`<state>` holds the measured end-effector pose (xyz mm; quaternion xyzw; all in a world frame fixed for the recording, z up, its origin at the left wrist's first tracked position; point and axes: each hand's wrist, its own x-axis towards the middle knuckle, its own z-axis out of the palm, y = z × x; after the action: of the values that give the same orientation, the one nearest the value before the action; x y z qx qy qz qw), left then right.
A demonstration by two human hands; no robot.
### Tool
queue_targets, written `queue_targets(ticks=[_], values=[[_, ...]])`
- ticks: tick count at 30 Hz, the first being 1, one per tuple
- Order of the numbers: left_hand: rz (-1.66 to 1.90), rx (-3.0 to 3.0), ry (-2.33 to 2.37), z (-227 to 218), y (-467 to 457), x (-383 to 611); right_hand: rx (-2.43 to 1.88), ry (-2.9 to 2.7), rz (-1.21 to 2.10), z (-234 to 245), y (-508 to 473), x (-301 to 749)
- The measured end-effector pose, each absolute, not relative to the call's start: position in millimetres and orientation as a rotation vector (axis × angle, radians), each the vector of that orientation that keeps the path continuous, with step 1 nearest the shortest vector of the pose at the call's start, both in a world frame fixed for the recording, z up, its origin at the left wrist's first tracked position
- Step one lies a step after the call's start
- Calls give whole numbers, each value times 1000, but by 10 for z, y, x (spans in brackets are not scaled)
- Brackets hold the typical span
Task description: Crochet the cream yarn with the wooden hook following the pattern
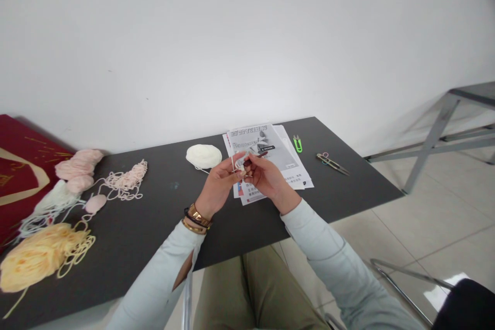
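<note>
My left hand (219, 185) is closed, with white yarn (239, 164) pinched at its fingertips. Close against it, my right hand (266, 175) grips a thin tool with a dark reddish-brown handle (263, 154), which looks like a crochet hook. Its tip is lost among the fingers and yarn. Both hands meet above the front of some printed sheets (286, 165). A ball of white yarn (203, 157) rests just beyond my left hand, a loose strand trailing from it towards the fingers.
Green thread snips (297, 144) and metal snips (332, 164) lie right of the sheets on the black table (162, 237). Pink yarn (79, 167), yellow yarn (38, 258) and tangled strands occupy the left side, beside a red bag (23, 165). A white wall stands behind.
</note>
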<state>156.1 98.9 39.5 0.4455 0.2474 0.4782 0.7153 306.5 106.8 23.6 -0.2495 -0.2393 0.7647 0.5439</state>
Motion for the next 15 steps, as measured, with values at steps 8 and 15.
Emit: queue_targets(ticks=[8,15], values=[[576,998,396,380,1147,1235,-507,-690,2004,268,1040,3106],[547,988,397,310,1258,1238,-509,-887,2147,271,1005,3130]])
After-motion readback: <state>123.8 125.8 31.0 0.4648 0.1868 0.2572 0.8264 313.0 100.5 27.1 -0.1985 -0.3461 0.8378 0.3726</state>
